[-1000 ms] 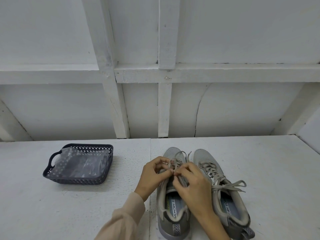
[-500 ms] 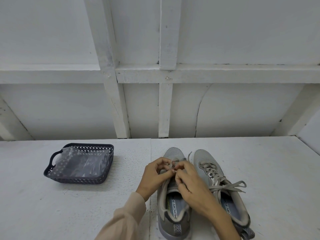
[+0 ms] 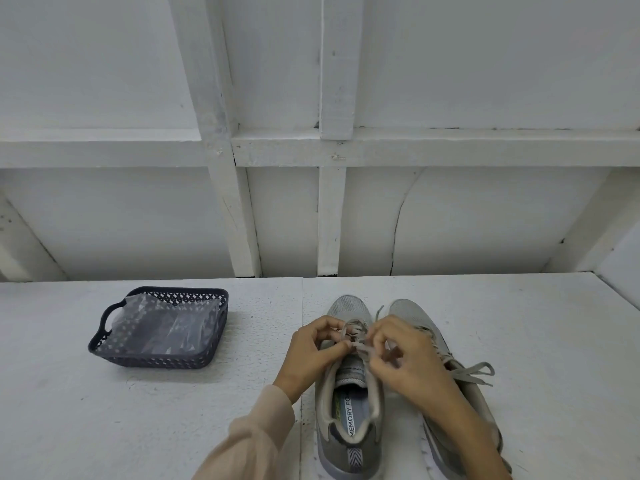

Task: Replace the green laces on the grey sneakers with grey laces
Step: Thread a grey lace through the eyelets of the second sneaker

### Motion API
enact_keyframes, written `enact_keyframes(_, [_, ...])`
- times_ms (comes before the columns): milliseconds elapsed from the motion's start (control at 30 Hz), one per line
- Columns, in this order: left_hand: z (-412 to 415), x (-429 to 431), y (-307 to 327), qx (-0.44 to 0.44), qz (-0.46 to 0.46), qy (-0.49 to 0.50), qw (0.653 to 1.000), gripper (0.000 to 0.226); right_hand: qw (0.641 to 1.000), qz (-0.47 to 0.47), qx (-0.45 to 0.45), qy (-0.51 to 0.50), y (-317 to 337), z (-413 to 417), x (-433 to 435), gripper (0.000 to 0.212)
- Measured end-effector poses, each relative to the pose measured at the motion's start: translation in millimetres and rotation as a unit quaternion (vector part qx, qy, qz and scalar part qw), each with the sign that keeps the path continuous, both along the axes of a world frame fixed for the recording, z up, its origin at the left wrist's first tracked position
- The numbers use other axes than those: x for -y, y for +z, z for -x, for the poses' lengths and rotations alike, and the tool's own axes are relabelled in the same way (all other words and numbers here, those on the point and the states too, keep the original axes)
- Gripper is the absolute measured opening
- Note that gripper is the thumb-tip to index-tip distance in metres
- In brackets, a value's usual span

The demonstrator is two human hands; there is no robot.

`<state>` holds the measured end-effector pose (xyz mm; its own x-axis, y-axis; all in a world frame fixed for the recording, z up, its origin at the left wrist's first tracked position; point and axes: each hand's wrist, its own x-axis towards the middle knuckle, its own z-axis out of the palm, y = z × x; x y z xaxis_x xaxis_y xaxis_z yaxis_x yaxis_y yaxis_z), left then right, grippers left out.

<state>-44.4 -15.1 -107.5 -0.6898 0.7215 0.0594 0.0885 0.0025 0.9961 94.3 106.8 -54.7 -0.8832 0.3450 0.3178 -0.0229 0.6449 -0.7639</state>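
both hands pinch the grey lace [image 3: 356,332] over the left sneaker [image 3: 349,410]: left hand [image 3: 311,351], right hand [image 3: 405,358]. the right sneaker [image 3: 464,386] sits just beside it on the tabletop [image 3: 519,341].

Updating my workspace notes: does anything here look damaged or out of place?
Only a thin curved crack running down the white wall panel behind the grey mesh sneakers; both stand upright, side by side, on the white table.

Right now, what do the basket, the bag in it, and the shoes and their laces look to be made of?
Basket: dark moulded plastic, judging by its lattice of holes.
Bag: thin clear plastic film, crinkled and glossy.
Shoes: toe looks like grey knit mesh, finely dotted.
Laces: flat woven fabric, probably; matte.
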Motion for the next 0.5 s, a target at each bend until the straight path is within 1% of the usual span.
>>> enact_keyframes(100, [-0.9,0.2,1.0,0.002,0.004,0.000,1.000,0.018,0.995,0.012,-0.073,-0.071,9.3,7.1,2.8,0.034])
enact_keyframes(167, [-1.1,0.3,1.1,0.002,0.003,0.001,1.000,0.017,0.984,0.060,-0.121,-0.114,16.8,12.2,6.8,0.030])
enact_keyframes(200, [-1.2,0.7,1.0,0.001,0.003,0.001,1.000,0.017,0.975,0.100,-0.149,-0.130,22.8,14.6,7.9,0.029])
enact_keyframes(267, [-1.5,1.2,1.2,0.001,0.002,0.001,1.000,0.017,0.946,0.218,-0.197,-0.134,41.5,17.0,7.3,0.032])
enact_keyframes(300, [-1.7,1.3,1.2,0.000,0.003,0.001,1.000,0.017,0.939,0.252,-0.197,-0.130,51.7,17.3,5.7,0.031])
enact_keyframes(333, [-1.8,1.3,0.6,0.000,0.002,0.002,1.000,0.017,0.945,0.242,-0.180,-0.124,60.6,16.9,4.0,0.028])
enact_keyframes(367, [-2.4,1.2,1.0,-0.002,0.001,0.001,1.000,0.017,0.963,0.193,-0.144,-0.120,65.8,16.1,1.8,0.024])
enact_keyframes(433, [-2.8,1.0,1.6,0.001,-0.001,0.000,1.000,0.015,0.992,0.070,-0.023,-0.099,67.4,15.3,0.4,0.020])
enact_keyframes(467, [-2.6,0.9,1.9,0.003,-0.001,-0.002,1.000,0.015,0.995,0.014,0.050,-0.085,65.0,14.8,3.0,0.020])
enact_keyframes(500, [-2.6,0.7,2.6,0.005,-0.001,-0.003,1.000,0.015,0.990,-0.037,0.112,-0.074,59.8,14.7,6.1,0.020])
